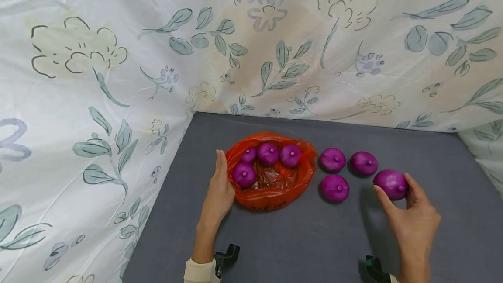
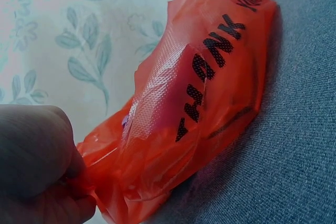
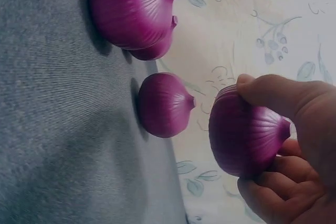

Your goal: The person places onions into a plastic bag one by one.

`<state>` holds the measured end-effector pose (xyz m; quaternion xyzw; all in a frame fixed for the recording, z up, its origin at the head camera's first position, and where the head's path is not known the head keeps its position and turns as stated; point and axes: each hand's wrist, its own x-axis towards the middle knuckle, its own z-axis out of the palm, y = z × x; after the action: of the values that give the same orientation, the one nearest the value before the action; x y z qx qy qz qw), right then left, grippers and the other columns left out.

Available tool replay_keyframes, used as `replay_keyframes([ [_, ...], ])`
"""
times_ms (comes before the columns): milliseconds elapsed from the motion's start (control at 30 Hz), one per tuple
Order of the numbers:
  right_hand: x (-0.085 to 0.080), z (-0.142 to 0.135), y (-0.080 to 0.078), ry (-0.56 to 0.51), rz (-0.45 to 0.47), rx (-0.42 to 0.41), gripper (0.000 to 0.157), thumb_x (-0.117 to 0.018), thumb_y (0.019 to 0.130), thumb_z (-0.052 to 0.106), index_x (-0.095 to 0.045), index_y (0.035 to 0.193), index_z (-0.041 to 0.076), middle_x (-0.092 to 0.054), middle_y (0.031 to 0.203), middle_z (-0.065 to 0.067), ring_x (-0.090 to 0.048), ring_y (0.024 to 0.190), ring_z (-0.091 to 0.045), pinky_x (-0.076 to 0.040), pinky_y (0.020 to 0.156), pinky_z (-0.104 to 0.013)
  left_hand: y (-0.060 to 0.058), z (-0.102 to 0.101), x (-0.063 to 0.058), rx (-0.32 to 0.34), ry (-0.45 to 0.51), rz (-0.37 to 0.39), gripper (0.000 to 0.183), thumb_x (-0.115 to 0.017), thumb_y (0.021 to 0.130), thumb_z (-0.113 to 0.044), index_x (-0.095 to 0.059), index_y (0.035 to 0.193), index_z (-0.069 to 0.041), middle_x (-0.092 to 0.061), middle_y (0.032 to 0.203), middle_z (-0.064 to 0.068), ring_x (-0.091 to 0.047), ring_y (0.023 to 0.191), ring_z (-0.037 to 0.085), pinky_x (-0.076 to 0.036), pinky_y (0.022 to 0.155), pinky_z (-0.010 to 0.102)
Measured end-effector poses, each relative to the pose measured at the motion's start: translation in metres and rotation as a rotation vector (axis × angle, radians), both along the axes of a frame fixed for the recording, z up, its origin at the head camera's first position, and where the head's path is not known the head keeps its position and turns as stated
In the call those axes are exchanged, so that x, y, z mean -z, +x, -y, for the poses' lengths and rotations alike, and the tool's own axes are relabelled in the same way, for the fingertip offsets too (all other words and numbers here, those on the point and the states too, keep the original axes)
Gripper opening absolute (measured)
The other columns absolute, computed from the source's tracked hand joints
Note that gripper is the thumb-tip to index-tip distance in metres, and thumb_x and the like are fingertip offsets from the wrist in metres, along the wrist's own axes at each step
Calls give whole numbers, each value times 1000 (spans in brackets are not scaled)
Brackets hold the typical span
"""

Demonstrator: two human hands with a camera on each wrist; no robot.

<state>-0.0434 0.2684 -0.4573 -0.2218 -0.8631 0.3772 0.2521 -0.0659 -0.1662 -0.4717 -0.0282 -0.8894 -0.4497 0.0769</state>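
An orange-red plastic bag (image 1: 271, 200) sits opened wide on the grey table, with several purple onions (image 1: 268, 154) inside. My left hand (image 1: 221, 191) is at the bag's left side; in the left wrist view, its thumb and fingers (image 2: 79, 203) pinch the gathered plastic. Black lettering marks the bag wall (image 2: 210, 77). Over the table's right part, my right hand (image 1: 418, 217) holds a red onion (image 1: 391, 184) between thumb and fingers. The right wrist view shows this held onion (image 3: 244, 135) raised off the cloth, its pointed tip toward the palm.
Three loose onions lie between the bag and my right hand: one upper left (image 1: 332, 160), one upper right (image 1: 363, 163) and one nearer (image 1: 335, 188). Grey cloth (image 1: 298, 243) covers the table. A floral curtain (image 1: 275, 56) hangs behind and along the left side.
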Motion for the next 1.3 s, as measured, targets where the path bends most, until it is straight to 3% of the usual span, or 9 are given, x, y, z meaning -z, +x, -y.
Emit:
replay_keyframes([
  [167, -6, 2, 2, -7, -86, -10, 77, -96, 78, 33, -65, 148, 29, -66, 140, -11, -60, 124, 0, -43, 97, -6, 0, -1, -1, 1, -1, 5, 76, -37, 105, 11, -3, 170, -9, 5, 177, 3, -3, 163, 23, -18, 127, 51],
  [300, -11, 5, 1, -1, -127, -26, 76, -97, 77, 29, -66, 146, 34, -67, 140, -8, -60, 120, 8, -45, 99, -9, 1, -2, -1, 2, -1, 6, 76, -37, 106, 10, -2, 170, -12, 5, 177, 3, -3, 163, 22, -18, 128, 49],
  [567, -24, 20, -5, -54, -161, -116, 75, -98, 76, 21, -68, 143, 33, -68, 143, -2, -63, 127, 0, -45, 102, -13, 1, -3, -2, 1, -12, 6, 76, -36, 105, 10, -2, 170, -11, 4, 177, 3, -4, 163, 22, -20, 127, 48],
  [867, -38, 46, -10, 14, -185, -229, 78, -98, 76, 23, -66, 146, 36, -67, 143, 3, -63, 124, 5, -46, 96, -9, 1, -3, 1, 5, 1, 8, 77, -37, 105, 10, -1, 170, -12, 5, 177, 3, -4, 163, 23, -20, 127, 49],
  [1100, -46, 70, -16, -28, -191, -321, 77, -97, 78, 23, -66, 147, 30, -66, 144, 2, -65, 127, -8, -46, 97, -11, 3, 2, 0, 0, 14, 11, 77, -36, 104, 13, -2, 170, -8, 6, 177, 3, -1, 163, 23, -17, 128, 50],
  [1300, -51, 92, -21, -27, -203, -429, 79, -98, 77, 20, -65, 149, 28, -65, 146, -2, -69, 124, -17, -46, 96, -10, 2, 1, -1, 6, 15, -8, 79, -37, 103, 13, -1, 170, -11, 5, 177, 2, -2, 163, 22, -17, 128, 49],
])
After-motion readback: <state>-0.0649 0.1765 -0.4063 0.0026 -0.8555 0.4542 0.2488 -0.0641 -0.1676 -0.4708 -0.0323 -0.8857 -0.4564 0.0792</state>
